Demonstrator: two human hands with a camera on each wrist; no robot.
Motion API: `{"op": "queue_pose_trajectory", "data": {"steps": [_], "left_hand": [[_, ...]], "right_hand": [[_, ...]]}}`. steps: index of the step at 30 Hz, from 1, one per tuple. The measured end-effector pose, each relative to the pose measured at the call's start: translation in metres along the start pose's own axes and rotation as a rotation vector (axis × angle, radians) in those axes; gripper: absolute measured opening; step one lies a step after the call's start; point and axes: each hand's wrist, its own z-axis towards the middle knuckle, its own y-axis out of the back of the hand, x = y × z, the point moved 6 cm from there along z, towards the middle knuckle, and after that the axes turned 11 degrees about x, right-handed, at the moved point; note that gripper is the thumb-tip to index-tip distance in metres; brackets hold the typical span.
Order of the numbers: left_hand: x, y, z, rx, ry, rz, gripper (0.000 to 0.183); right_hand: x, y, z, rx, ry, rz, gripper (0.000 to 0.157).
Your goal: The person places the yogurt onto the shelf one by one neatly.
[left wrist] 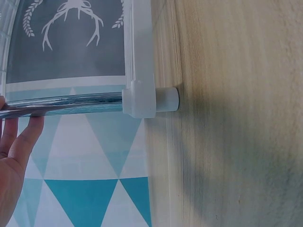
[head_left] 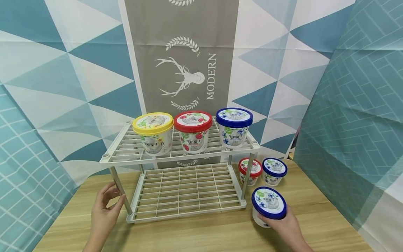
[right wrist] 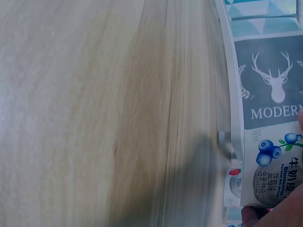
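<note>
A white two-tier rack (head_left: pixel 185 211) with metal posts stands on the wooden table. My left hand (head_left: pixel 105 210) holds its front left post (left wrist: pixel 71 104) between thumb and fingers. With my right hand (head_left: pixel 287 227) I grip a blueberry yogurt cup (head_left: pixel 269 203) with a blue lid, to the right of the rack. The cup's printed side (right wrist: pixel 277 165) shows in the right wrist view, where the hand is mostly out of frame. Along the top shelf sit a yellow-lidded cup (head_left: pixel 154 133), a red-lidded cup (head_left: pixel 193 131) and another blue-lidded cup (head_left: pixel 234 127).
Behind the held cup, a smaller-looking red-lidded cup (head_left: pixel 250 171) and a blue-lidded cup (head_left: pixel 274 171) stand on the table (head_left: pixel 189 236) beside the rack's right posts. A patterned cloth (head_left: pixel 261 52) hangs close behind the rack, with blue tiled-pattern sheets at both sides.
</note>
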Motion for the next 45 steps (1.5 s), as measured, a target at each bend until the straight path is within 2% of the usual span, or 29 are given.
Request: {"op": "queue_pose_trajectory", "data": {"steps": [13,29,45], "left_hand": [[0.000,0.000,0.000,-0.006,-0.013,-0.011,0.060],[0.002,0.000,0.000,-0.003,-0.007,-0.016,0.060],[0.001,0.000,0.000,0.002,-0.020,-0.021,0.060]], "right_hand": [[0.010,-0.015,-0.006,0.023,-0.032,-0.028,0.130],[0.024,-0.033,-0.011,0.025,-0.004,-0.028,0.129],[0.038,-0.051,-0.014,-0.020,0.084,-0.043,0.114]]}}
